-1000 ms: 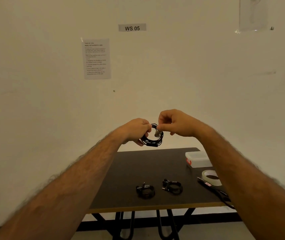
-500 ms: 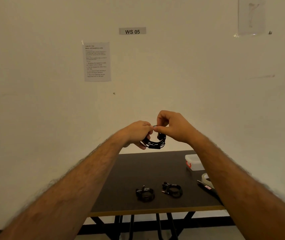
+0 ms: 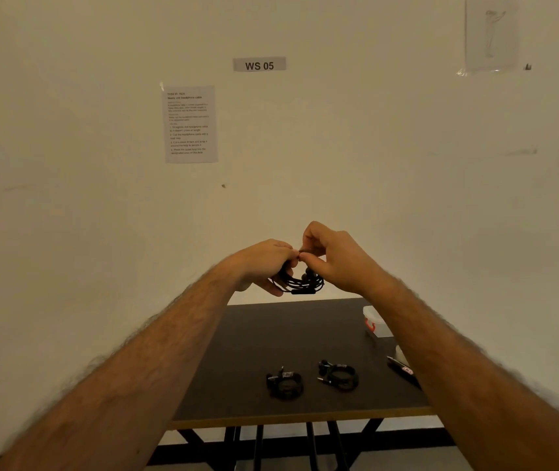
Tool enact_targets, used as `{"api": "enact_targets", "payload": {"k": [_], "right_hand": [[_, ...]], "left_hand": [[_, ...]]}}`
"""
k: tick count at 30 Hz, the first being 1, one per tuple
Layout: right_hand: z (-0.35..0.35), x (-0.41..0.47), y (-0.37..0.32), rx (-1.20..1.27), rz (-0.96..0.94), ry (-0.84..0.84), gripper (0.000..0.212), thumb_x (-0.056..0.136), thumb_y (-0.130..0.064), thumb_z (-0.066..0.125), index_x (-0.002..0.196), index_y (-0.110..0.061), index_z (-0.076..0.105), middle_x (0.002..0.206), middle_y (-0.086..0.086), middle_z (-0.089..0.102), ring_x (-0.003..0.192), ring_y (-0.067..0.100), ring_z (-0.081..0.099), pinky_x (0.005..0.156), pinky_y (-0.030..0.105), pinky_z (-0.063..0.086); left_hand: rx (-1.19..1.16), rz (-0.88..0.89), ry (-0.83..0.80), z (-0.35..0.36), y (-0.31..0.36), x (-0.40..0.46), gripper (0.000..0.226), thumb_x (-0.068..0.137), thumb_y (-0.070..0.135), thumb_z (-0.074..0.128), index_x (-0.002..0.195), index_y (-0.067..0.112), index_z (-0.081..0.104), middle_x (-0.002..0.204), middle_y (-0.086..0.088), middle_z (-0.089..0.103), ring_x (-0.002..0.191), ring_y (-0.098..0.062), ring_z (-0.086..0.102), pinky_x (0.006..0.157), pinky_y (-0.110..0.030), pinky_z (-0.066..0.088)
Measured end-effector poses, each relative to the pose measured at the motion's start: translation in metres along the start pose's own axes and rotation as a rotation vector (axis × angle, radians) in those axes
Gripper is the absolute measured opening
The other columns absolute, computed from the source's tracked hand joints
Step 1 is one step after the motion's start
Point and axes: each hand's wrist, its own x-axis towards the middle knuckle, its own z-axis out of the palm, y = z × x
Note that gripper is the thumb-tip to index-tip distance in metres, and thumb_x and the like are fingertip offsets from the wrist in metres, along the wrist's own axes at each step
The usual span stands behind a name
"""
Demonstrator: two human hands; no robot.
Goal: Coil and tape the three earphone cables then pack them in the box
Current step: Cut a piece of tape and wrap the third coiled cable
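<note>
At frame centre, both arms extend forward above the bench (image 3: 254,341): left hand (image 3: 264,263) grips the coiled earphone cable (image 3: 303,283), right hand (image 3: 336,256) pinches its top.

Head view, forward over table (image 3: 271,334)

My dark tabletop (image 3: 254,338) sits lower centre: two coiled cables (image 3: 285,385) (image 3: 339,377) side by side near its front edge, white box (image 3: 375,322) far right.
</note>
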Motion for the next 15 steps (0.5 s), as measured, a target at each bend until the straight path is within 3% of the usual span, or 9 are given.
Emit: {"api": "enact_targets", "payload": {"k": [9, 15], "right_hand": [[0.008, -0.004, -0.002, -0.044, -0.011, 0.008, 0.015, 0.098, -0.015, 0.056, 0.087, -0.021, 0.047, 0.078, -0.008, 0.059, 0.074, 0.009, 0.067, 0.062, 0.023, 0.05], [0.013, -0.006, -0.002, -0.132, -0.051, 0.05, 0.015, 0.097, -0.016, 0.055, 0.087, -0.022, 0.046, 0.081, -0.001, 0.06, 0.075, 0.02, 0.061, 0.066, 0.04, 0.053]], "left_hand": [[-0.068, -0.104, 0.052, 0.002, 0.003, -0.002, 0.029, 0.101, 0.028, 0.048, 0.089, 0.009, 0.066, 0.079, -0.006, 0.062, 0.062, -0.015, 0.061, 0.056, -0.026, 0.055], [-0.181, -0.19, 0.058, 0.003, 0.003, -0.003, 0.029, 0.098, 0.027, 0.051, 0.091, 0.007, 0.071, 0.075, -0.005, 0.063, 0.062, -0.015, 0.061, 0.059, -0.027, 0.055]]}}
